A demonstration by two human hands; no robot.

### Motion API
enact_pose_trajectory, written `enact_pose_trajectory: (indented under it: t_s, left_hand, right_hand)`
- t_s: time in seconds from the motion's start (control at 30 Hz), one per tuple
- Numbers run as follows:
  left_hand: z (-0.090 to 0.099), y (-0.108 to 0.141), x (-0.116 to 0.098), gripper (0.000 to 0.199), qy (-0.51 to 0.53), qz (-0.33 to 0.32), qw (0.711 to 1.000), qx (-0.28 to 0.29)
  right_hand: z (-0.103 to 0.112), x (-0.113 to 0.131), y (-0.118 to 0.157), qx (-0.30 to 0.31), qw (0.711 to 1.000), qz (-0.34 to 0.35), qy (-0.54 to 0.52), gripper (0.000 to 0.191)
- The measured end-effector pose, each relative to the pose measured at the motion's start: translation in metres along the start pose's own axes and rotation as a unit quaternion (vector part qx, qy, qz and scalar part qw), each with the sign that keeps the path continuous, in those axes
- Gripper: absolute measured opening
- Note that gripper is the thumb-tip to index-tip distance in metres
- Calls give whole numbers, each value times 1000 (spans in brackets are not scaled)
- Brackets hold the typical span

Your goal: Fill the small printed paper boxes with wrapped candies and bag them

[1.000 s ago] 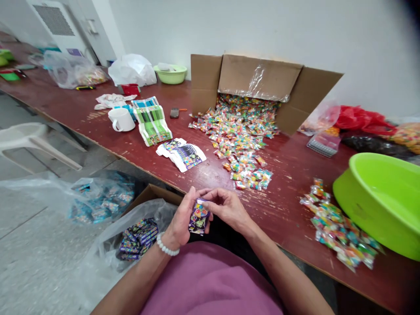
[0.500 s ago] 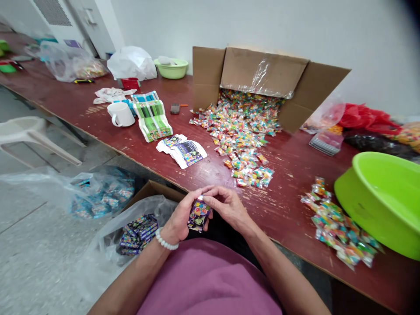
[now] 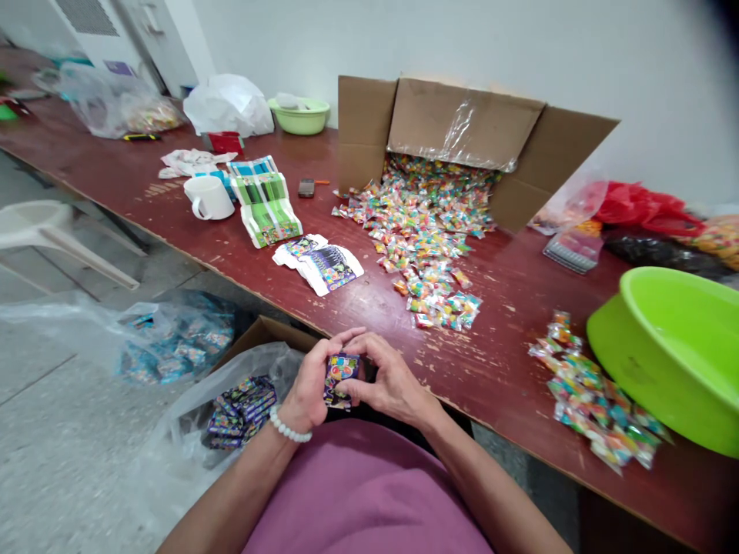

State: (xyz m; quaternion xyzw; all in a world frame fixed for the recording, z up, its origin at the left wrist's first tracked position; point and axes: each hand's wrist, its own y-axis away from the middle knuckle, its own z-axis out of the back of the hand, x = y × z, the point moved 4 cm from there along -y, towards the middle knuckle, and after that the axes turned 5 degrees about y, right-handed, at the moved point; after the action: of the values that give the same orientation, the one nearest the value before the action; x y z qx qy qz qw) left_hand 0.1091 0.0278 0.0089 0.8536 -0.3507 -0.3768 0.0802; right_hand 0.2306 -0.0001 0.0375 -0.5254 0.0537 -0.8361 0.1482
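A small dark purple printed candy box [image 3: 340, 371] is held between both hands, just off the table's front edge. My left hand [image 3: 312, 385], with a beaded bracelet at its wrist, grips the box from the left side. My right hand [image 3: 389, 381] is closed on its right side, thumb lying across the printed front. Down to the left, a clear plastic bag [image 3: 277, 365] contains several similar purple boxes [image 3: 242, 412]. Flat purple carton blanks [image 3: 326, 265] lie on the table beyond my hands.
Wrapped candies [image 3: 427, 238] spill from an open cardboard box [image 3: 462, 119] across the red table [image 3: 496, 338]. More candies [image 3: 600, 400] lie by a green basin [image 3: 640, 362]. Green carton blanks [image 3: 269, 204] and a white mug [image 3: 208, 198] stand left. A bag of blue packets [image 3: 178, 346] sits below.
My right thumb has slid from the top of the box down over its front. The white flap at the top no longer shows.
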Motion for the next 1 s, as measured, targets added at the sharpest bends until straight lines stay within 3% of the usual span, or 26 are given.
enact_pose_trajectory:
  t_s: [0.17, 0.3, 0.37, 0.47, 0.53, 0.63, 0.83, 1.0]
  left_hand:
    - [32, 18, -19, 54, -149, -89, 981, -85]
    - [102, 53, -42, 51, -242, -121, 940, -210]
    - [147, 71, -51, 50, -319, -121, 891, -299]
    - [197, 84, -59, 54, -441, -106, 821, -346]
    - [211, 84, -60, 59, -462, -93, 805, -360]
    - [201, 75, -62, 60, -455, -93, 820, -333]
    - [147, 44, -71, 53, -458, -178, 831, -261]
    - [120, 25, -77, 51, -447, -217, 834, -240]
  right_hand:
    - [-5, -11, -15, 6, 1000, 16, 15, 22]
    - [11, -46, -58, -53, 989, -82, 112, 32]
    - [20, -65, -88, -90, 975, -123, 163, 33]
    - [24, -86, -130, -124, 959, -163, 196, 39]
    - [21, -95, -149, -133, 948, -194, 216, 46]
    - [13, -101, -162, -136, 932, -241, 235, 53]
    - [6, -105, -158, -170, 919, -279, 218, 47]
    - [17, -106, -153, -201, 946, -229, 106, 30]
